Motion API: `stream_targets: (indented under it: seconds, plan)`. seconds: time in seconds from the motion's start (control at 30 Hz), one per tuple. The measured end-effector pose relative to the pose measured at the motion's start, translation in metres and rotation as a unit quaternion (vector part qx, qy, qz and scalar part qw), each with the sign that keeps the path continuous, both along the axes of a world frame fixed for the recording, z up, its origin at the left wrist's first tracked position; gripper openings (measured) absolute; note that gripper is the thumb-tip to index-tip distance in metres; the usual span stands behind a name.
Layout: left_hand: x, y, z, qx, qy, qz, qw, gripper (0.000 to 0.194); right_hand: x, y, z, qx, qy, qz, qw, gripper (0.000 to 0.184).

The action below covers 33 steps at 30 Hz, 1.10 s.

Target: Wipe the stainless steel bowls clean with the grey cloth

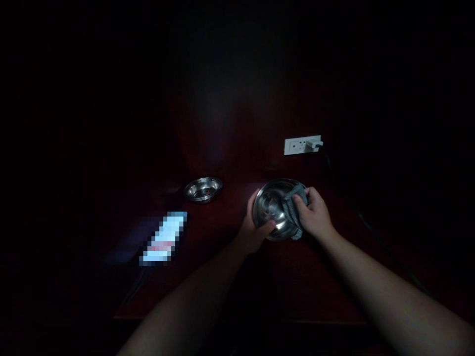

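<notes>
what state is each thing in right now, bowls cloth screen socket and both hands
large metal bowl: held up, tilted, inside facing the camera
grey cloth: bunched, against the bowl's right side
left hand: gripping the bowl, thumb inside
right hand: gripping the cloth
small metal bowl: upright on the table
screen: lit, pixelated
wall socket: white plug in its right side

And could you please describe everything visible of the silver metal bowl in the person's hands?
The round, shiny silver metal bowl has smooth curved walls and a thin rim. It tilts, open side toward the camera; whether it touches the dark red tabletop is unclear. The left-hand grip holds its left side, thumb inside; the right-hand grip holds a grey-green textured cloth over its right side.
</notes>
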<state>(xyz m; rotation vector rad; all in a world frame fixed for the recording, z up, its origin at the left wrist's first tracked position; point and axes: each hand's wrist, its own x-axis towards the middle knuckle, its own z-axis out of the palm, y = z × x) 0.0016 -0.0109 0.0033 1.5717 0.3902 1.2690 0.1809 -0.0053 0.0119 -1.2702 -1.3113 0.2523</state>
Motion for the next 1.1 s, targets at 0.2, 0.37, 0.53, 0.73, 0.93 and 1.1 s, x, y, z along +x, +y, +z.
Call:
stream_targets:
  seconds: [0.2,0.37,0.53,0.73,0.93,1.1]
  plan:
    - [0.002,-0.001,0.0,0.008,0.011,0.007,1.0,0.086,0.001,0.002,-0.004,0.013,0.005,0.004,1.0,0.023]
    - [0.002,-0.002,0.001,0.016,-0.001,0.005,1.0,0.083,0.005,0.008,-0.011,-0.004,0.017,0.032,0.999,0.025]
    - [0.002,-0.001,0.002,-0.01,0.0,0.017,1.0,0.08,0.005,0.011,-0.014,-0.009,0.031,0.07,0.997,0.028]
    - [0.01,-0.008,0.005,-0.002,-0.01,-0.01,1.0,0.09,0.003,0.013,-0.017,-0.026,0.091,0.072,0.993,0.035]
    - [0.012,-0.004,-0.003,-0.03,0.02,0.03,0.999,0.087,0.0,0.012,-0.022,-0.032,0.101,0.05,0.993,0.033]
    - [0.007,0.001,-0.012,-0.004,0.04,0.069,0.997,0.081,-0.009,0.01,-0.028,-0.043,0.127,0.044,0.99,0.036]
